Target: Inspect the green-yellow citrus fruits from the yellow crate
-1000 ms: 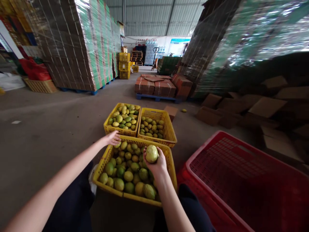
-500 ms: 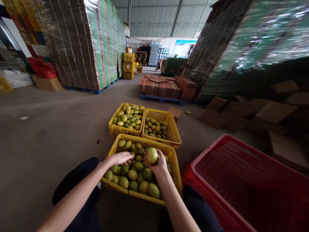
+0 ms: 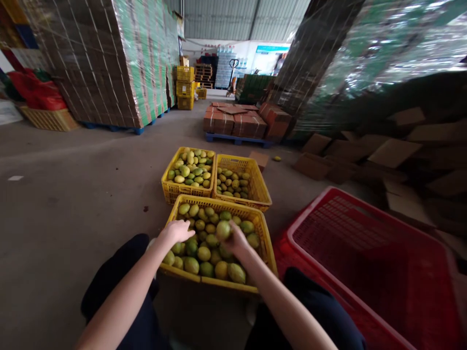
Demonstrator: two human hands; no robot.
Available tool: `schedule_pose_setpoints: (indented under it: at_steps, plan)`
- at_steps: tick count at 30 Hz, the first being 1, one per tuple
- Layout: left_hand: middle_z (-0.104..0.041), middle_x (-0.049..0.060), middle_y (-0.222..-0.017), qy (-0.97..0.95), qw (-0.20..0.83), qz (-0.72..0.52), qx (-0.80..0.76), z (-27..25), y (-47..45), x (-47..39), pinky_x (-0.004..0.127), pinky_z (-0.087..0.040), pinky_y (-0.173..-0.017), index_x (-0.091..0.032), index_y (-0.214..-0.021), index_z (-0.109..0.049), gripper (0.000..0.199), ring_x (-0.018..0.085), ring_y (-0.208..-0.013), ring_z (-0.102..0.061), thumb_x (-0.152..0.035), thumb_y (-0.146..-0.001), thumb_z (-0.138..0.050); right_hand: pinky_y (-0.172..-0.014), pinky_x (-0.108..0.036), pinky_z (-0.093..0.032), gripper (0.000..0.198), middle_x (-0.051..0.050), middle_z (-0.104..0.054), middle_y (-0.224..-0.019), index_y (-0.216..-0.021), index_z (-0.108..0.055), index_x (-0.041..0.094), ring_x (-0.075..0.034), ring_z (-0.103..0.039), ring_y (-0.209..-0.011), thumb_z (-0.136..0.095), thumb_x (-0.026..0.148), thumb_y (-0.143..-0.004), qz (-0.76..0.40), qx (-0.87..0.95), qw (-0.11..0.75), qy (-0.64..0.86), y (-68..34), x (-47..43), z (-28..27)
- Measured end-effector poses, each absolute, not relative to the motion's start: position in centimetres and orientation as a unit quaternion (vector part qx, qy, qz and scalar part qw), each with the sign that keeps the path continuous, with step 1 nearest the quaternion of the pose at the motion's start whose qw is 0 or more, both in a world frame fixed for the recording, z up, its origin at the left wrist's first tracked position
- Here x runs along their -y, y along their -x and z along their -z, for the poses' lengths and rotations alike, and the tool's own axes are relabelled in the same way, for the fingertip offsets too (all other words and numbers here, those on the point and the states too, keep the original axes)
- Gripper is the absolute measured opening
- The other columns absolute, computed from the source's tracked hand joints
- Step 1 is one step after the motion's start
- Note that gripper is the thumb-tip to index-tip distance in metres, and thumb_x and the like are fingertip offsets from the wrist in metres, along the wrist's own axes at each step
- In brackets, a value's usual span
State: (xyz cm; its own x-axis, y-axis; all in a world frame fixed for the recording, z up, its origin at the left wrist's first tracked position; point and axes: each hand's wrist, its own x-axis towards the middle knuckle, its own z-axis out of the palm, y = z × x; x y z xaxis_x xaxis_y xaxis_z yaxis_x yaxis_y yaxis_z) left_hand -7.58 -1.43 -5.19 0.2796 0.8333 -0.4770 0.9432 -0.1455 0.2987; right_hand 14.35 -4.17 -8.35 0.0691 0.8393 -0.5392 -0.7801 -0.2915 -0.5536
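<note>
A yellow plastic crate (image 3: 267, 243) full of green-yellow lemons (image 3: 203, 253) stands on the floor between my knees. Above its right half, my right hand (image 3: 236, 239) is closed around a pale green lemon (image 3: 223, 230), slightly smeared by motion. Over the crate's left side hovers my left hand (image 3: 179, 231), palm down, its fingers stretched out and slightly bent toward the lemons. I see nothing held in it, though its underside is hidden.
Behind stand two more yellow crates of lemons, a fuller one (image 3: 171, 187) left and a lower-filled one (image 3: 263, 187) right. A large red crate (image 3: 328, 243) is close on my right. Farther off are flattened cartons (image 3: 394, 155), a blue pallet (image 3: 239, 141) and wrapped stacks (image 3: 138, 63).
My right hand has turned over with the lemon, from palm up to its back more upward, and shifted slightly left. My left hand has drawn back a little. The view has tilted downward.
</note>
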Motion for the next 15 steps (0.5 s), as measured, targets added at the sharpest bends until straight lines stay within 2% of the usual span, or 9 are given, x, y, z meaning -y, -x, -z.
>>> schedule_pose_setpoints:
  at_steps: [3, 7, 11, 13, 15]
  plan:
    - [-0.066, 0.026, -0.132, -0.738, 0.299, 0.071, -0.600, 5.9, 8.0, 1.5, 0.055, -0.044, -0.104, -0.014, -0.123, -0.069, 0.050, 0.046, -0.124, -0.061, -0.049, -0.089, -0.059, -0.065, -0.034, -0.061, 0.022, 0.001, -0.068, -0.090, -0.088, -0.058, 0.027, -0.017, -0.068, -0.080, -0.046, 0.044, -0.098, -0.640, 0.041, 0.631, 0.437, -18.4, 0.7, 5.8]
    - [-0.067, 0.027, -0.129, -0.732, 0.313, 0.068, -0.601, 7.0, 8.3, 1.4, 0.056, -0.044, -0.103, -0.013, -0.117, -0.071, 0.049, 0.048, -0.123, -0.061, -0.048, -0.084, -0.067, -0.067, -0.040, -0.062, 0.023, -0.003, -0.067, -0.094, -0.094, -0.058, 0.026, -0.021, -0.070, -0.086, -0.044, 0.044, -0.098, -0.609, 0.060, 0.632, 0.474, -19.9, 0.1, 5.9]
    - [-0.068, 0.023, -0.129, -0.726, 0.323, 0.055, -0.604, 7.5, 8.4, 1.5, 0.052, -0.043, -0.107, -0.017, -0.113, -0.071, 0.044, 0.044, -0.124, -0.061, -0.048, -0.082, -0.068, -0.069, -0.035, -0.060, 0.012, -0.002, -0.067, -0.093, -0.093, -0.060, 0.024, -0.018, -0.067, -0.079, -0.051, 0.031, -0.091, -0.562, 0.212, 0.500, 0.624, -17.7, 1.5, 9.7]
    - [-0.070, 0.021, -0.126, -0.722, 0.332, 0.048, -0.605, 7.4, 8.4, 1.8, 0.051, -0.043, -0.107, -0.018, -0.110, -0.072, 0.040, 0.042, -0.123, -0.062, -0.046, -0.081, -0.069, -0.077, -0.034, -0.058, 0.010, -0.003, -0.067, -0.100, -0.092, -0.062, 0.023, -0.019, -0.067, -0.092, -0.062, 0.028, -0.083, -0.520, 0.281, 0.424, 0.686, -16.9, 2.0, 11.8]
    - [-0.070, 0.021, -0.127, -0.729, 0.326, 0.073, -0.597, 7.0, 8.2, 2.0, 0.050, -0.045, -0.106, -0.017, -0.112, -0.071, 0.039, 0.041, -0.123, -0.062, -0.044, -0.085, -0.067, -0.092, -0.038, -0.053, 0.022, -0.008, -0.065, -0.115, -0.094, -0.063, 0.021, -0.024, -0.060, -0.117, -0.073, 0.022, -0.074, -0.479, 0.314, 0.368, 0.733, -17.0, 2.5, 13.7]
